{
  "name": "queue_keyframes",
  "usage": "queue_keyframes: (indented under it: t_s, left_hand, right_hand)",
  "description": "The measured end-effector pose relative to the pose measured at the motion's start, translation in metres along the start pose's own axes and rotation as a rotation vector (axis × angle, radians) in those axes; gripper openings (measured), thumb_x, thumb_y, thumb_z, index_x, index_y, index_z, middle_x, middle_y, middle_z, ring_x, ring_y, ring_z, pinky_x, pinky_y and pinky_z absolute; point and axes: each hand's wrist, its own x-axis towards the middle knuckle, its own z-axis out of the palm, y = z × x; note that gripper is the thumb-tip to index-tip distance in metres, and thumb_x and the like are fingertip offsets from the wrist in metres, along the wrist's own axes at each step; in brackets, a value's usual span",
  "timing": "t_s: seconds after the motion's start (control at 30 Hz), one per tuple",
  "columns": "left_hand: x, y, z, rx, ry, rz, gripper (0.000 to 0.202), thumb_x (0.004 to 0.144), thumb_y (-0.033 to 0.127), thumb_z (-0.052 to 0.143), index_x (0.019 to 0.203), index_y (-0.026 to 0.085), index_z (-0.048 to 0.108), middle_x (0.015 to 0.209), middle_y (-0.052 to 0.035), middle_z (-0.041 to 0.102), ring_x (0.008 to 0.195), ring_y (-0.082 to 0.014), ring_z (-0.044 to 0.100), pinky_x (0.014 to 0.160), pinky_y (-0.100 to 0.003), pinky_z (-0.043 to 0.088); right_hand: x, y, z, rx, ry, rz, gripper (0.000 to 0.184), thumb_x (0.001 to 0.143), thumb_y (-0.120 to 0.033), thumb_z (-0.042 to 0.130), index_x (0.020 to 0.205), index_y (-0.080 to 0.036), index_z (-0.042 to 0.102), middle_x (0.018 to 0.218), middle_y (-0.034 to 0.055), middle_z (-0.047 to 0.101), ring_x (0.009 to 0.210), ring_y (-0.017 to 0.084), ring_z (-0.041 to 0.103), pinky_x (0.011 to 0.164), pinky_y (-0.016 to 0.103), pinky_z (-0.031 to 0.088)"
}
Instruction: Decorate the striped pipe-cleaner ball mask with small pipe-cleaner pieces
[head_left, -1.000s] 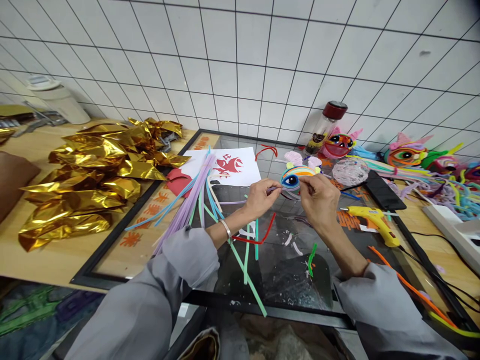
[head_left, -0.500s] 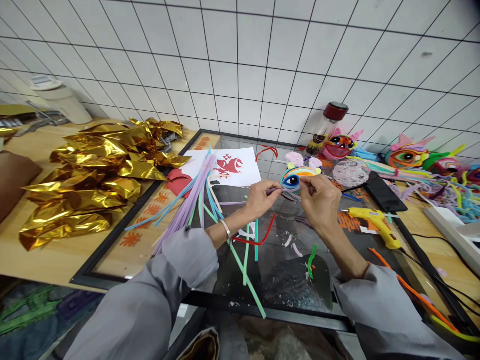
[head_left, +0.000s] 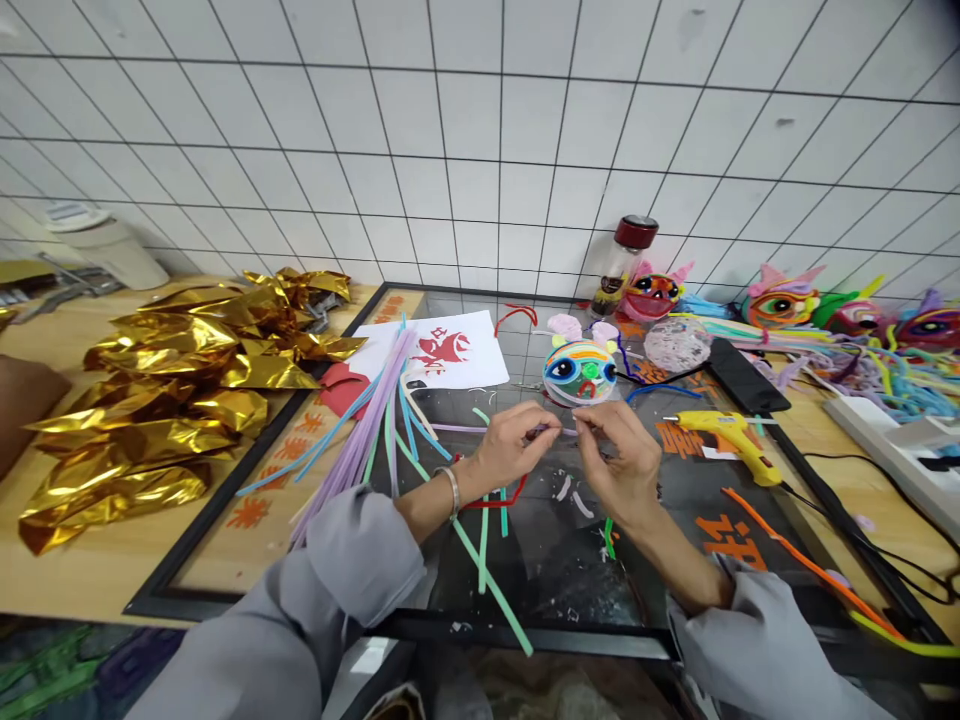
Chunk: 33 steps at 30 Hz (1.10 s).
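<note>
Head view: purple pipe cleaner (head_left: 561,431) crosswise

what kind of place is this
Probably a craft worktable in a workshop or classroom: a yellow glue gun, loose pipe cleaners spread out, and finished fuzzy animal faces lined up by the tiled wall.

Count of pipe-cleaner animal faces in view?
4 clear: striped blue-eyed pipe-cleaner face mid-table; red pink-eared one by the red-capped bottle; orange one and purple one far right. More may hide there.

Counter: pale wooden counter (head_left: 97,580)
Left: crumpled gold foil sheets (head_left: 150,400)
Middle: black-framed glass pane (head_left: 225,490)
Right: white power strip (head_left: 877,445), tangled coloured pipe cleaners (head_left: 900,385)
</note>
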Motion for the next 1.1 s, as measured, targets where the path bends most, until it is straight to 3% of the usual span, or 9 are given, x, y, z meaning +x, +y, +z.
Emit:
queue_keyframes:
  t_s: [0.1,0.27,0.37,0.47,0.57,0.67,0.87,1.1]
  left_hand:
    - [-0.004,0.006,-0.001,0.0,-0.042,0.014,0.012,0.089,0.019,0.052,0.082,0.015,0.061,0.07,-0.0027,0.059,0.066,-0.0116,0.054,0.064,-0.023,0.044]
    - [-0.006,0.012,-0.008,0.007,-0.033,-0.026,0.013,0.085,0.024,0.059,0.094,0.014,0.06,0.1,-0.0128,0.062,0.095,-0.0188,0.059,0.084,-0.033,0.048]
    - [-0.008,0.014,-0.014,-0.075,-0.113,-0.167,0.021,0.087,0.032,0.056,0.077,0.014,0.06,0.079,-0.007,0.063,0.074,-0.0145,0.059,0.07,-0.027,0.048]
    - [-0.01,0.015,-0.018,-0.263,-0.313,-0.415,0.044,0.09,0.044,0.047,0.059,0.014,0.054,0.051,-0.0001,0.053,0.048,-0.0083,0.049,0.051,-0.02,0.039]
    - [-0.011,0.016,-0.021,-0.424,-0.39,-0.606,0.051,0.088,0.055,0.046,0.06,0.013,0.056,0.047,0.0003,0.053,0.041,-0.0067,0.046,0.043,-0.018,0.035]
    - [-0.011,0.015,-0.022,-0.481,-0.401,-0.71,0.052,0.087,0.058,0.045,0.066,0.012,0.058,0.053,-0.0014,0.058,0.043,-0.0066,0.048,0.044,-0.018,0.036]
    - [-0.007,0.005,-0.034,-0.261,-0.325,-0.66,0.039,0.089,0.047,0.046,0.086,0.013,0.064,0.075,-0.005,0.066,0.064,-0.0115,0.057,0.061,-0.023,0.046]
    - [0.009,-0.003,-0.057,0.274,-0.533,-0.502,0.025,0.086,0.022,0.042,0.095,0.014,0.065,0.089,-0.0066,0.069,0.077,-0.0173,0.06,0.074,-0.03,0.048]
  right_hand:
    - [-0.005,0.002,-0.004,0.008,0.038,0.049,0.016,0.088,-0.01,0.05,0.089,-0.019,0.063,0.078,0.003,0.061,0.07,0.014,0.058,0.062,0.027,0.047]
    - [-0.01,0.019,-0.016,-0.073,0.141,0.205,0.012,0.087,-0.014,0.052,0.088,-0.018,0.063,0.076,0.002,0.059,0.067,0.014,0.054,0.061,0.027,0.045]
    - [-0.013,0.032,-0.022,-0.068,0.2,0.338,0.009,0.084,-0.017,0.053,0.086,-0.018,0.062,0.077,0.0018,0.058,0.068,0.014,0.055,0.061,0.028,0.045]
    - [-0.014,0.04,-0.023,-0.034,0.239,0.432,0.009,0.082,-0.019,0.054,0.085,-0.018,0.062,0.075,0.0011,0.058,0.066,0.014,0.055,0.06,0.027,0.045]
    - [-0.015,0.042,-0.022,-0.014,0.25,0.462,0.009,0.082,-0.021,0.053,0.085,-0.018,0.061,0.075,0.0008,0.057,0.066,0.014,0.054,0.06,0.027,0.045]
    - [-0.016,0.041,-0.02,-0.023,0.255,0.453,0.009,0.082,-0.021,0.051,0.084,-0.018,0.06,0.075,0.0009,0.057,0.067,0.014,0.054,0.062,0.028,0.045]
    - [-0.018,0.035,-0.023,-0.106,0.248,0.334,0.008,0.082,-0.017,0.051,0.084,-0.019,0.058,0.073,0.0004,0.055,0.067,0.015,0.053,0.063,0.029,0.045]
    - [-0.02,0.027,-0.018,-0.161,0.154,0.106,0.014,0.084,-0.008,0.047,0.089,-0.019,0.055,0.08,0.0046,0.059,0.074,0.017,0.057,0.066,0.031,0.046]
